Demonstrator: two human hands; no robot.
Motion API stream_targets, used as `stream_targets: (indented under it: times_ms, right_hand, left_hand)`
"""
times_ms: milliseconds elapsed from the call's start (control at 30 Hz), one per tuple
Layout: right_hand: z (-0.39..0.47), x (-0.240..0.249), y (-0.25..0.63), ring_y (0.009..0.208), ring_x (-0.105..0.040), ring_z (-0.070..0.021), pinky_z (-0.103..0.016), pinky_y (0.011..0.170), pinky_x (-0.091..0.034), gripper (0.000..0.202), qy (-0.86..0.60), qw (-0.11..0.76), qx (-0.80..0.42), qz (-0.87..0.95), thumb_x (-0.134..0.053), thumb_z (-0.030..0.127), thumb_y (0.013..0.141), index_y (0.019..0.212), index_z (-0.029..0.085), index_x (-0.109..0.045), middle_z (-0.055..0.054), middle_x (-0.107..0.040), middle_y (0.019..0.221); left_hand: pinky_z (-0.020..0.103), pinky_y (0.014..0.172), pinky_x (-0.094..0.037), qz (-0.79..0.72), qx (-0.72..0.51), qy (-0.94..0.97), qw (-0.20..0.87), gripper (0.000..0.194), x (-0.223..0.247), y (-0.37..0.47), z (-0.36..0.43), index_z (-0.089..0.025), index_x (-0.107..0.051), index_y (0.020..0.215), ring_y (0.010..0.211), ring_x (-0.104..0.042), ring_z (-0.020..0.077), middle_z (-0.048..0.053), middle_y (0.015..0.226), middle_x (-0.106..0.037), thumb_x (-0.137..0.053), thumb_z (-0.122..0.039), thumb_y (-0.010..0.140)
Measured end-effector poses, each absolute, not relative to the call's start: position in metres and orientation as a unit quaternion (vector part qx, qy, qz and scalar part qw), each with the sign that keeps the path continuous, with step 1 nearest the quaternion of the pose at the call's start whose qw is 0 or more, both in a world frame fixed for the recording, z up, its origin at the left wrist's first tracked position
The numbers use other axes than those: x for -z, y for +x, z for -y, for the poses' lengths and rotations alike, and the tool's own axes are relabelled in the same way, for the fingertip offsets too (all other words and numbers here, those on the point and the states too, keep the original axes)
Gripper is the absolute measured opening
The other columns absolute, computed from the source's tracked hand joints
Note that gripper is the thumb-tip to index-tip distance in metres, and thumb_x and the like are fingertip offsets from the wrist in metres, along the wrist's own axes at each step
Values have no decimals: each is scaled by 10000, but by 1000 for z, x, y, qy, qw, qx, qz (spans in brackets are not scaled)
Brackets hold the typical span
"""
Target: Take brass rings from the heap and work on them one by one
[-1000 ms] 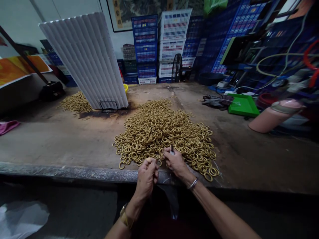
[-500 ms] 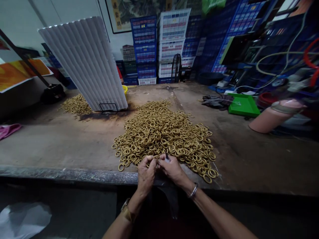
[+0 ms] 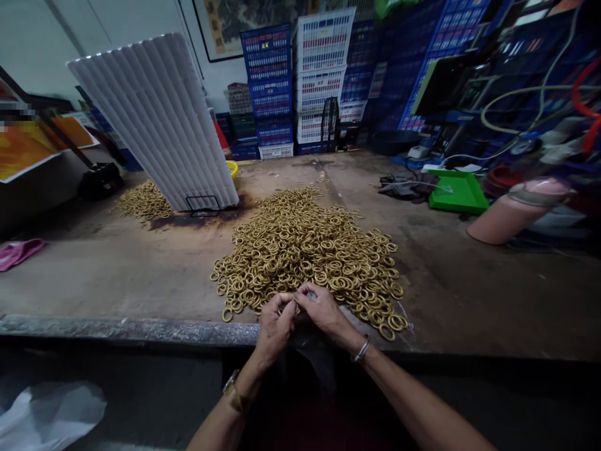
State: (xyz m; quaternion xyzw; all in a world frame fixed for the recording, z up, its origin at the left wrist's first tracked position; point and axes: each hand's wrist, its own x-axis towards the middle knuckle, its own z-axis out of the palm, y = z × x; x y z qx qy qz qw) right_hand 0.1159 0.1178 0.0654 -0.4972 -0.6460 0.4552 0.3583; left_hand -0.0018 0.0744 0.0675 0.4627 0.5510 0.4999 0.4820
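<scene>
Head view: the left hand and right hand meet at the near edge of the gold-coloured rings heaped on the table, fingers curled closed. The right pinches a small grey piece, mostly hidden — whatever sits between the left fingertips is too small to make out

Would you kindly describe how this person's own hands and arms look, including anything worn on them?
The left hand and the right hand are both ungloved, and no sleeves show on the forearms. On the left wrist is a gold-coloured watch with a broad band; on the right wrist, a narrow, silvery bracelet. Finer details are too small to make out.
</scene>
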Motion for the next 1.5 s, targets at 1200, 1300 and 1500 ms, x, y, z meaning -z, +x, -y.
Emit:
stream_targets:
  times_ms: [1200, 1300, 1500]
  right_hand:
    - [-129, -63, 116, 561, -476, -106, -220, 531, -270, 113, -536, 194, -246, 784, -436, 183, 761, 752, 176, -548, -13, -568, 620]
    - [-128, -66, 111, 542, -447, -91, -202, 522, -313, 173, -493, 285, -387, 726, -416, 236, 772, 654, 172, -524, 7, -527, 584]
    - [-114, -64, 103, 391, -351, -46, -172, 356, -248, 294, -392, 285, -694, 532, -435, 430, 766, 655, 162, -486, 30, -501, 547]
  left_hand:
    - [146, 386, -273, -467, -521, 374, 609, 214, -84, -9, -51, -165, -486, 777, 409, -418, 36, -39, 579, -522, -547, -370, 766]
    - [141, 371, -258, -429, -552, 301, 649, 204, -87, -9, -51, -173, -466, 778, 401, -405, 31, -50, 584, -503, -560, -354, 761]
    - [141, 347, -252, -413, -574, 230, 669, 238, -84, -9, -60, -168, -452, 758, 406, -417, 38, -37, 610, -503, -548, -386, 765]
